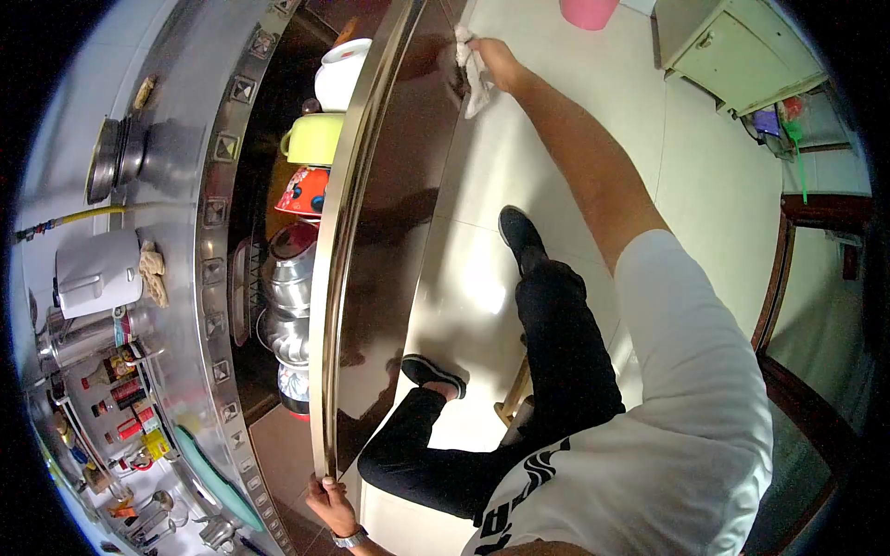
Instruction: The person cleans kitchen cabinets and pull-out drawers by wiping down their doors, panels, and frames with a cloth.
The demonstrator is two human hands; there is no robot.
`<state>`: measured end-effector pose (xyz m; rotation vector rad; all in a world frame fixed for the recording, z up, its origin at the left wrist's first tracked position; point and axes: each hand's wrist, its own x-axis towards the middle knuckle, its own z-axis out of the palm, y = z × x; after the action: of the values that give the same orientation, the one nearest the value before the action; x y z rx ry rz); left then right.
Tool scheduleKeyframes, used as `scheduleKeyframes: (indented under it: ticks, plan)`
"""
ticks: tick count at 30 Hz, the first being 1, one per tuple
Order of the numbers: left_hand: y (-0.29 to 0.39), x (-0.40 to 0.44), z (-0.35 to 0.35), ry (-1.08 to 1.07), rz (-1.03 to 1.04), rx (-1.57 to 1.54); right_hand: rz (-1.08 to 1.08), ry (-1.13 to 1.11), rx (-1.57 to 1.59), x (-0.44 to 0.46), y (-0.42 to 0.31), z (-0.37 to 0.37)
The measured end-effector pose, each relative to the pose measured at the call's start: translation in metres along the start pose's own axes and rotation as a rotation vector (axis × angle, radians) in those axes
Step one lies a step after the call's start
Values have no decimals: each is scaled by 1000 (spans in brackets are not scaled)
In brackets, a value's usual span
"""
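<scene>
My right hand (pixel 496 63), at the far end of my stretched arm, grips a crumpled white cloth (pixel 475 79). The cloth lies against the glossy brown front panel (pixel 394 185) of a pulled-out cabinet drawer. At the panel's near end, my left hand (pixel 331 505) has its fingers closed around the corner of the metal-trimmed edge (pixel 336 278); a watch (pixel 350 537) is on that wrist. Behind the panel stand a white pot (pixel 343 74), a yellow-green pot (pixel 315 139), a red patterned bowl (pixel 304 192) and several metal bowls (pixel 292 283).
A steel counter (pixel 181 195) runs along the left with a rice cooker (pixel 97 273), several bottles (pixel 111 371) and ladles (pixel 153 510). My legs and black shoes (pixel 521 232) are beside the panel, near a wooden stool (pixel 513 394). A pink bucket (pixel 589 11) and pale cabinet (pixel 742 56) stand farther off.
</scene>
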<state>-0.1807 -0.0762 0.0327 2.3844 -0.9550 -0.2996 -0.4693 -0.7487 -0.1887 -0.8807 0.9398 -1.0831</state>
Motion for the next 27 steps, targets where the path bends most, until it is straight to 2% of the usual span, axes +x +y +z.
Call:
scheduleKeyframes:
  ticks: [1,4,5,7,13,17,18,20,23,24,25,27]
  plan:
    - [-1,0,2,28,-1,-9,1,0,-1,11,-2,3]
    - [-10,-2,3,61,-56,-63,-67,46,113,13,-69,23]
    - [-7,-2,1,57,-60,-56,-72,-127,259,10,-94,26]
    - [-3,0,-1,-20,-41,-6,-79,-305,401,10,-101,28]
    - [-14,-1,-2,3,-81,-19,-109,-4,199,19,16,11]
    - [-10,-3,2,50,-53,19,-36,-10,-23,64,109,-23]
    - [-10,-3,2,66,-48,16,32,110,73,62,118,-17]
    - [-9,-2,4,94,-44,7,103,122,469,33,111,-2]
    - [-7,-2,3,83,-32,36,103,223,458,-7,112,17]
    - [-10,-2,3,87,-43,21,179,317,475,-18,117,30]
    - [-11,-3,4,94,-53,3,175,311,471,-28,125,48]
    - [6,1,2,36,-32,19,192,479,557,-46,157,74]
